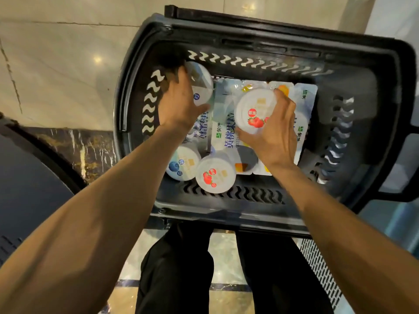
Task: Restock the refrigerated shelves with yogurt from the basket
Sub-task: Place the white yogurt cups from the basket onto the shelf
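A black plastic basket stands on the floor below me. Both my hands are inside it. My left hand grips a white blueberry yogurt cup at the basket's far left corner. My right hand grips a white strawberry yogurt cup by its rim, over flat multipacks of yogurt lying on the basket's bottom. Near the front wall lie another blueberry cup and another strawberry cup.
Pale marble floor lies to the left of the basket. A dark rounded object fills the lower left. My legs in black trousers stand just behind the basket. A perforated panel is at the lower right.
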